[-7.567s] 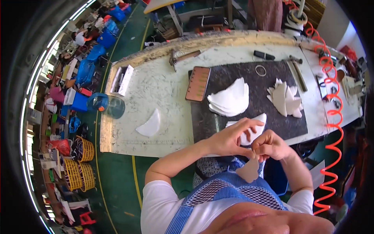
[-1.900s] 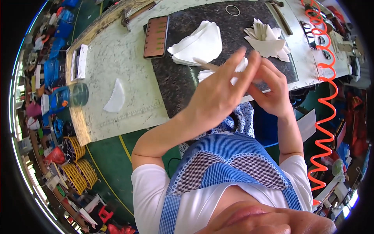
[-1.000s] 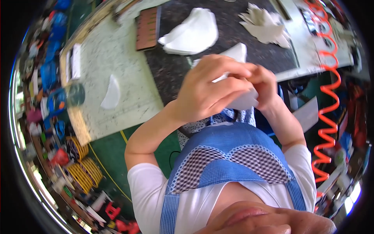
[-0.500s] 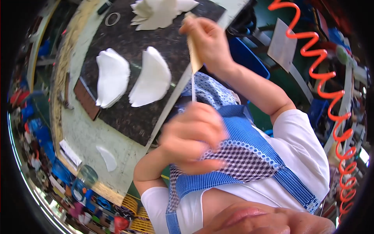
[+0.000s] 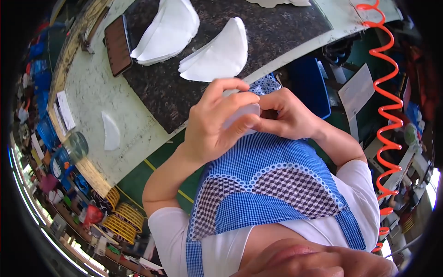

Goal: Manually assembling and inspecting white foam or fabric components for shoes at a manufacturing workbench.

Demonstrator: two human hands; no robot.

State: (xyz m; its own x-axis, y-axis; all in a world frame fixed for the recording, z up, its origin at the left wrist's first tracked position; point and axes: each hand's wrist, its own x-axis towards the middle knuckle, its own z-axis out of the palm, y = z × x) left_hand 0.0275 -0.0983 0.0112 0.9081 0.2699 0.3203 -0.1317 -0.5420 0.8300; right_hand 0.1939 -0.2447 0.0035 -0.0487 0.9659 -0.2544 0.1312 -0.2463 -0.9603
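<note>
My left hand [image 5: 217, 122] and my right hand [image 5: 286, 115] meet in front of my blue checked apron [image 5: 272, 184], both pinching one small white curved fabric piece [image 5: 242, 115], mostly hidden by the fingers. On the dark speckled mat [image 5: 184, 87] just beyond my hands lies a white half-moon fabric piece [image 5: 219, 57]. A stack of similar white pieces [image 5: 168, 32] lies further left on the mat.
A brown flat rectangular block [image 5: 117, 46] lies at the mat's left edge. On the pale bench [image 5: 92, 101] sit a single white piece [image 5: 110, 131] and a clear jar [image 5: 76, 145]. An orange coiled air hose [image 5: 387, 115] hangs at right. Yellow spools [image 5: 120, 219] stand on the green floor.
Half a second ago my right hand was raised over the mat with a thin strip; now both hands are together at my apron, holding a white piece. The view has tilted.
</note>
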